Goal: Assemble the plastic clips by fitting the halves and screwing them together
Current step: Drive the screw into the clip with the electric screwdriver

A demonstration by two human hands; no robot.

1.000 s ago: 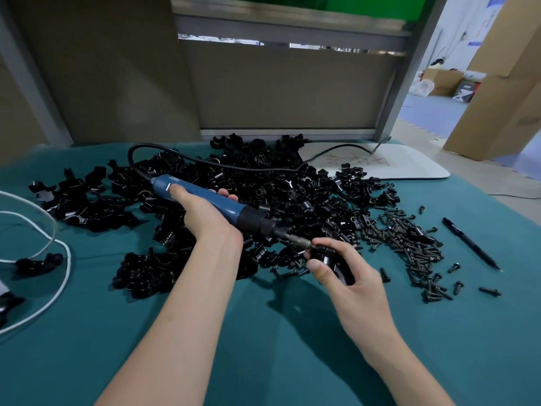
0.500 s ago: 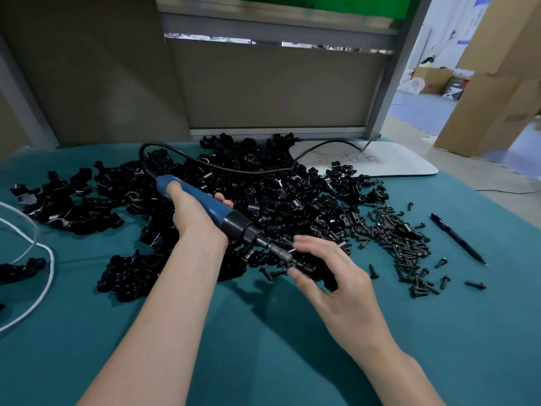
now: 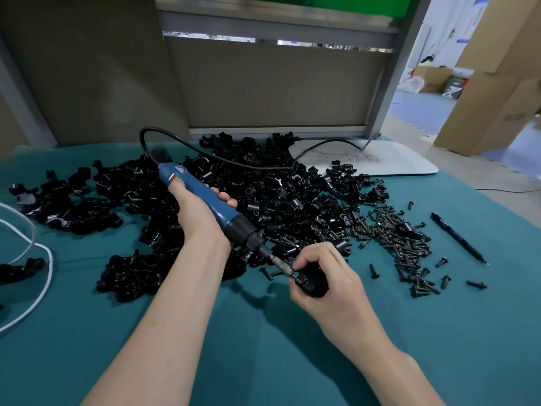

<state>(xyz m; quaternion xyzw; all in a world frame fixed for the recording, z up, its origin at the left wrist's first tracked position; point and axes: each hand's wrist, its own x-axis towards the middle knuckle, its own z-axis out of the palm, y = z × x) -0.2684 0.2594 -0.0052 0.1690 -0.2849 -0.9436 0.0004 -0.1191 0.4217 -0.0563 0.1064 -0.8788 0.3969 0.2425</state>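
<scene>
Your left hand [image 3: 199, 221] curls round the blue barrel of the electric screwdriver [image 3: 190, 181], fingers and thumb closed on it, the tool slanting down to the right. Your right hand [image 3: 333, 282] pinches a black plastic clip [image 3: 312, 282] between thumb and curled fingers, just above the cloth at the near edge of the parts pile. The driver's metal bit [image 3: 281, 263] meets the clip's upper left corner; whether a screw sits under the bit cannot be told. Teal cloth [image 3: 292, 361] covers the table. Across its far half spreads the pile of black clip halves [image 3: 263, 197], over which the tool's black cord [image 3: 234, 164] loops. Beyond the pile, to the right, lies a white board [image 3: 404, 164] with red scribbles. A white cable [image 3: 44, 276] curves at the left edge. Right of the pile, touching its edge, lies a heap of dark screws [image 3: 392, 235]. A black pen [image 3: 456, 237] lies just right of the heap. A few single screws [image 3: 373, 271] lie near your right hand.
</scene>
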